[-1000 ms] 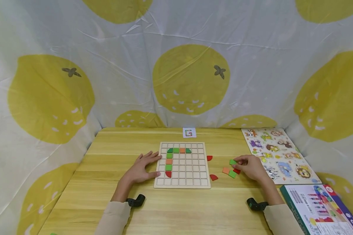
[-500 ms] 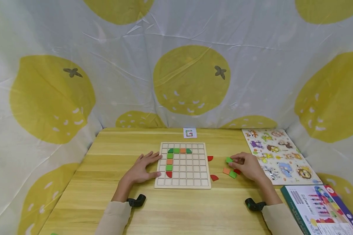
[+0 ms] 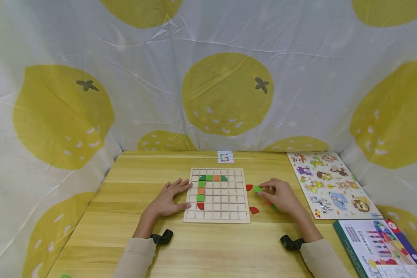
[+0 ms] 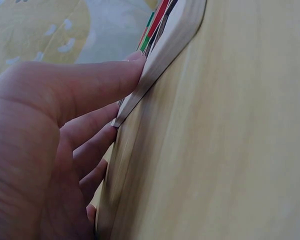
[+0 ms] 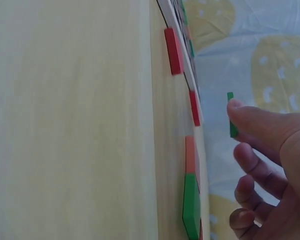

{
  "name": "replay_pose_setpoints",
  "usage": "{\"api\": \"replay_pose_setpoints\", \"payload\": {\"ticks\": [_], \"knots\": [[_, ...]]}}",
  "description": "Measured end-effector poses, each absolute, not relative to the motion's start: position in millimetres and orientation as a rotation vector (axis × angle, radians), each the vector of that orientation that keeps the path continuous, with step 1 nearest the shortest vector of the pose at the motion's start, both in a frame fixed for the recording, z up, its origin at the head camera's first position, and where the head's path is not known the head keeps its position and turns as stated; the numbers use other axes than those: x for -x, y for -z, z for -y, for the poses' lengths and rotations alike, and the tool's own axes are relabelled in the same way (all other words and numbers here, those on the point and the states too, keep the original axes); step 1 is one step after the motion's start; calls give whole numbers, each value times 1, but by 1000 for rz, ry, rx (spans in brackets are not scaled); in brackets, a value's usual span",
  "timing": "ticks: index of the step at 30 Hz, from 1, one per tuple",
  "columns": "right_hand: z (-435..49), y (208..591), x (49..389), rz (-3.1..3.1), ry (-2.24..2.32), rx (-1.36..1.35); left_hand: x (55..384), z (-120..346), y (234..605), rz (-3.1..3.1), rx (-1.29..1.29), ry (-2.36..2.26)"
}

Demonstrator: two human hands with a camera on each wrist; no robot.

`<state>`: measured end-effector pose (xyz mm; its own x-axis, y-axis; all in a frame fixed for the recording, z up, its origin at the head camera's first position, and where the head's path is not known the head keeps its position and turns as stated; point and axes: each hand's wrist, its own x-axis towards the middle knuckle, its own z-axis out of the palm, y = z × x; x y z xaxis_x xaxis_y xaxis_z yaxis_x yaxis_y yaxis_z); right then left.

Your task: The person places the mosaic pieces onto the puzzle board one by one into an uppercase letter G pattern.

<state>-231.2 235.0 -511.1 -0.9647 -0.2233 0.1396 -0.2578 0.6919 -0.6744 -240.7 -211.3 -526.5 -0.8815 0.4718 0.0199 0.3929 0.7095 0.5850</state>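
Note:
Between thumb and forefinger my right hand (image 3: 280,196) pinches a green square tile (image 3: 258,189), lifted off the table in the right wrist view. My left hand (image 3: 168,199) lies with fingers spread at the left edge of the wooden grid board (image 3: 217,217), thumb and fingertips touching its rim. Along the board's upper row and left side sit green, orange and red pieces, with a red quarter-circle (image 3: 200,206) at the lower end. Under my right hand, an orange tile (image 5: 190,154) and a green tile (image 5: 191,207) lie on the table, partly hidden in the head view.
Two red quarter-circle pieces (image 3: 254,210) lie just right of the board. Behind it is a small card (image 3: 225,157) with a coloured G pattern. An animal puzzle board (image 3: 334,185) and a printed box (image 3: 378,247) occupy the right side. A lemon-print cloth (image 3: 153,96) hangs behind the table.
My right hand has moved left toward the board, carrying the green tile away from the loose pieces. The left hand stays at the board's edge.

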Motion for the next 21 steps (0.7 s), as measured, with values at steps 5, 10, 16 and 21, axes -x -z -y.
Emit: {"api": "replay_pose_setpoints", "payload": {"ticks": [5,10,16,21], "knots": [[-220,509,232,2809,-1131,-474,241,212,527,-2786,-708,-898],[-203,509,232,2811,-1166,-538,241,212,526,-2791,-713,-890],[-181,509,229,2821,-1219,-550,240,212,526,-2787,-705,-885],[-163,510,229,2827,-1211,-589,240,211,526,-2784,-711,-888]]}}
